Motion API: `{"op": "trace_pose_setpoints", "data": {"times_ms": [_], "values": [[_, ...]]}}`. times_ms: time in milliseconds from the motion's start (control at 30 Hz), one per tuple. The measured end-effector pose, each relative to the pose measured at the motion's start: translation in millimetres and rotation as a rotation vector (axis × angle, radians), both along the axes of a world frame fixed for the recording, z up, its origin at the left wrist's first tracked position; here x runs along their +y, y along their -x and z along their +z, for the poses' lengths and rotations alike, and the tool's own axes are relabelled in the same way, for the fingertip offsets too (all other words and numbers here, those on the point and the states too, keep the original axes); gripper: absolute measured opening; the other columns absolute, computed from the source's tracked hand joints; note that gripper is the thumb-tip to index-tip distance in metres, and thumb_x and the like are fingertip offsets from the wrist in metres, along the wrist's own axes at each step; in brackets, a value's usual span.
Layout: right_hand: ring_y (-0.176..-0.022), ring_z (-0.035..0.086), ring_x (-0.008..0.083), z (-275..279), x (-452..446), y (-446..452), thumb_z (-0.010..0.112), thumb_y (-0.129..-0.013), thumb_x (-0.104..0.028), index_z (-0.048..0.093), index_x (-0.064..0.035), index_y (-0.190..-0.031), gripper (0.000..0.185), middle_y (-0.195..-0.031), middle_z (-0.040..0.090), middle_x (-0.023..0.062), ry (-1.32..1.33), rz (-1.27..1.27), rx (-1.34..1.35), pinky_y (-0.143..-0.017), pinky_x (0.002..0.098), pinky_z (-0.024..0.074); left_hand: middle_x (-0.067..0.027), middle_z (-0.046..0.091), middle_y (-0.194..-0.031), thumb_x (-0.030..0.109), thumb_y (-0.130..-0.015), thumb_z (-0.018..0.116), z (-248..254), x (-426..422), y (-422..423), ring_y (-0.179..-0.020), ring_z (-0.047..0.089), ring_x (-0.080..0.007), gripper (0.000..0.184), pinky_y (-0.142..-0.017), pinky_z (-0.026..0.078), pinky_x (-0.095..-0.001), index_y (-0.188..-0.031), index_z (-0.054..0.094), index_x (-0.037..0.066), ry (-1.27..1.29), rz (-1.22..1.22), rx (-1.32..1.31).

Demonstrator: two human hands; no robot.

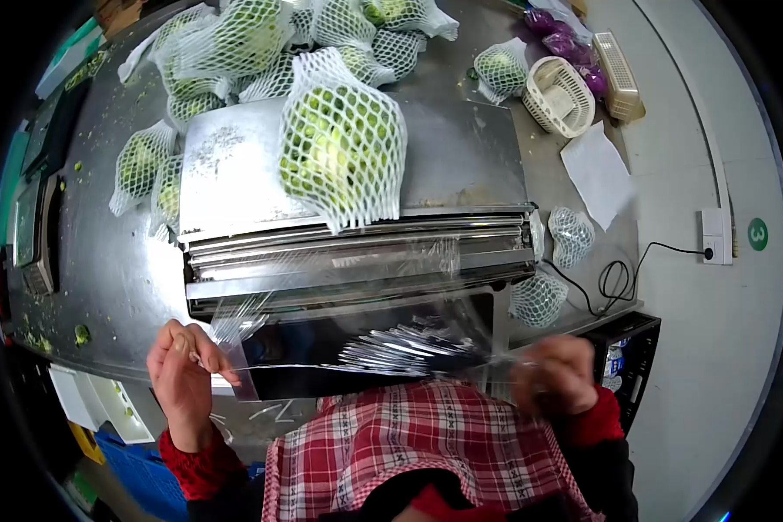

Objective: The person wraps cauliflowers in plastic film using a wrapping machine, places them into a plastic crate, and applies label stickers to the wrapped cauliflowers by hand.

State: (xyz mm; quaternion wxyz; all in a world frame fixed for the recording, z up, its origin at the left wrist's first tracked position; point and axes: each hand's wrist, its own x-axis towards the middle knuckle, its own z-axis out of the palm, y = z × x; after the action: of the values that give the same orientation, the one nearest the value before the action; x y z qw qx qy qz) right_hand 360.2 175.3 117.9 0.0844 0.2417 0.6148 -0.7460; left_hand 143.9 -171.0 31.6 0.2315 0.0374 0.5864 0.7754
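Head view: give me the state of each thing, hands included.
Left hand: pinching clear film
Right hand: closed on the film's other end, blurred
Clear film: pulled taut, creased
Netted vegetable: lying on metal plate
Plug: in wall socket
Cable: loosely coiled
White basket: tilted

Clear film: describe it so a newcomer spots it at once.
Find the big metal machine at mid-table, then the black panel at its front. Across that panel, the clear film stretches from left hand to right hand. Unlike the white nets, it is see-through, gathered into bright streaks.
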Motion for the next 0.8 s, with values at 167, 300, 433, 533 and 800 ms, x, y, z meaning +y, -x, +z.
{"op": "trace_pose_setpoints", "data": {"times_ms": [167,300,433,533,800], "values": [[-0.065,0.06,0.0237,13.2,23.1,36.6,0.048,-0.098,-0.024,0.055,-0.0006,-0.098,0.024,-0.084,0.06,0.0148,-0.019,0.139,0.9,-0.058,0.0357,0.0518,-0.0065,0.044,-0.071,0.017,-0.102,0.037,51.8,3.2,13.8,-0.06,0.057,-0.0189,0.02,-0.05,0.053,-0.027,-0.084,0.04,0.007,-0.367,-0.115,0.333],[-0.1,0.06,0.0264,10.8,43.7,202.6,0.046,-0.099,-0.018,0.06,-0.0004,-0.105,0.023,-0.114,0.06,0.0178,0.136,-0.162,1.026,-0.086,0.0372,0.0492,-0.0157,0.063,-0.093,0.02,-0.099,0.049,37.9,79.8,127.6,-0.088,0.066,-0.0282,0.023,-0.079,0.055,-0.038,-0.1,0.056,-0.001,-0.412,0.16,0.47],[-0.067,0.049,0.0109,-130.3,83.4,295.4,0.052,-0.094,-0.014,0.059,0.0016,-0.077,0.024,-0.07,0.058,0.0026,-0.509,-0.257,0.74,-0.062,0.0297,0.0437,-0.0172,0.068,-0.095,0.012,-0.092,0.059,-54.6,150.5,183.3,-0.079,0.069,-0.0227,0.015,-0.075,0.056,-0.0325,-0.097,0.054,-0.001,0.184,0.112,0.479],[-0.074,0.058,0.0131,-132.5,53.6,258.6,0.054,-0.093,-0.004,0.059,0.0005,-0.095,0.007,-0.081,0.065,0.0106,-0.821,-0.068,0.654,-0.069,0.0291,0.0481,-0.023,0.065,-0.111,0.002,-0.082,0.068,-83.5,154.6,165.1,-0.077,0.07,-0.0235,0.041,-0.068,0.055,-0.0355,-0.115,0.045,0.002,0.31,-0.026,0.652],[-0.113,0.06,0.0306,-123.3,59.8,253.8,0.064,-0.076,0.0,0.055,-0.0131,-0.128,0.054,-0.136,0.05,0.0173,-1.481,0.355,1.246,-0.086,0.0394,0.0517,-0.02,0.05,-0.138,0.009,-0.079,0.061,-36.9,148.2,166.2,-0.125,0.051,-0.0383,0.049,-0.103,0.045,-0.0466,-0.127,0.049,0.003,0.565,-0.353,2.009]]}}
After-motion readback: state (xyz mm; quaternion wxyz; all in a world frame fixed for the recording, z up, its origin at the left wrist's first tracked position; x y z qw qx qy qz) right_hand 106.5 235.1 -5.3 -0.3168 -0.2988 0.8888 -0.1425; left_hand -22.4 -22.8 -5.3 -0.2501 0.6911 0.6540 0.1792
